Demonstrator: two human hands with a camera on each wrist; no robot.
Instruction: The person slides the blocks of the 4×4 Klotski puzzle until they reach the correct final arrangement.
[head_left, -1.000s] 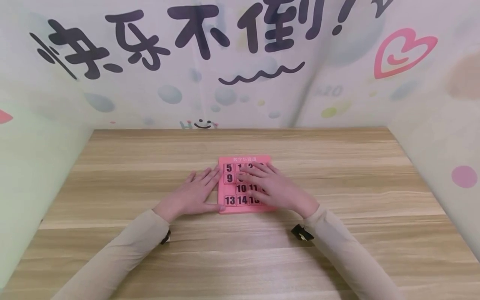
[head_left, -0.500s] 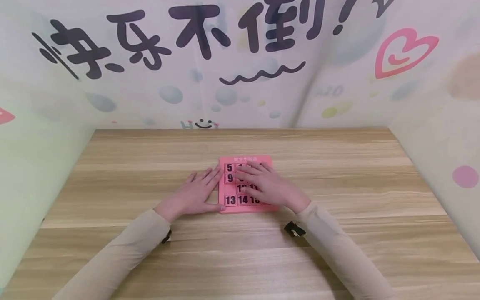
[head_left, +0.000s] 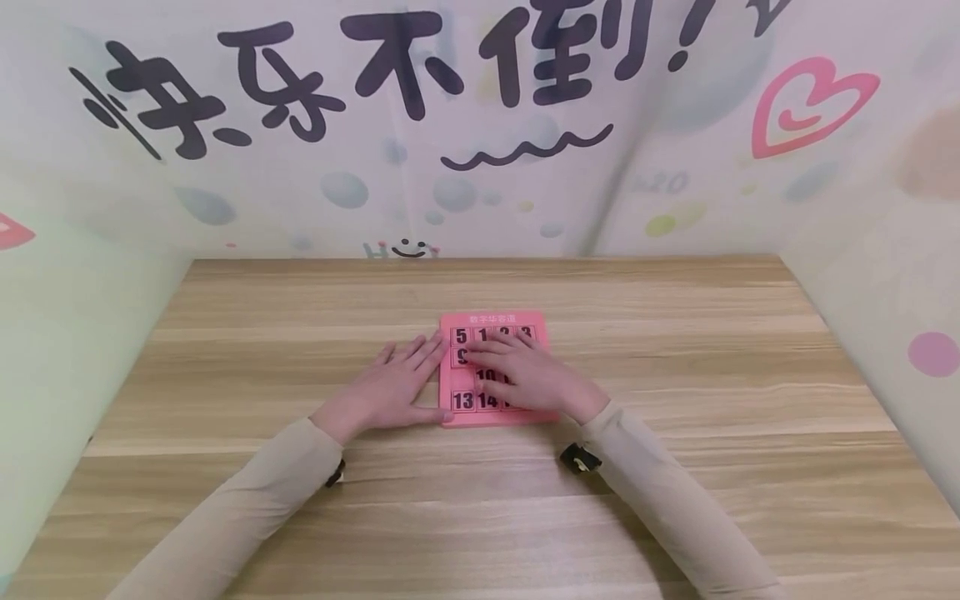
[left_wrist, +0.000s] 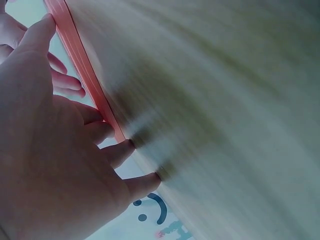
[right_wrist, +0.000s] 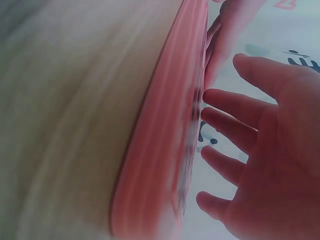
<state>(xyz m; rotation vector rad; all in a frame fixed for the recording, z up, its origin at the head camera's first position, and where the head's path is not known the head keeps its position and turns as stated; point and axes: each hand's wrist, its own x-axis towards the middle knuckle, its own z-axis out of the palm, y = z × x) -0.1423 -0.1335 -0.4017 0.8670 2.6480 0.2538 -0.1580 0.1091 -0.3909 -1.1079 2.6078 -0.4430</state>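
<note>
A pink number sliding puzzle (head_left: 446, 387) lies flat on the wooden table, its tiles printed with black numerals. In its top row I read 5, 1, 2 and 3; a gap shows at the left of the third row, above the 13 tile (head_left: 462, 401). My left hand (head_left: 386, 390) steadies the puzzle's left side, fingers extended along the edge and thumb at the near corner. Over the tiles spreads my right hand (head_left: 528, 377), fingertips at the 9 tile (head_left: 461, 357) and covering much of the middle rows. The right wrist view shows its fingers (right_wrist: 232, 107) apart and loosely extended above the pink side.
Bare wood of the table (head_left: 300, 300) surrounds the puzzle. A white back wall (head_left: 270, 200) with dark lettering and coloured drawings rises behind the far edge. Pale side walls (head_left: 82, 317) stand left and right. Each sleeve carries a small black strap at the wrist.
My right hand has shifted left across the tiles, uncovering the 3 at the top right and covering more of the middle rows. My left hand stays at the puzzle's edge.
</note>
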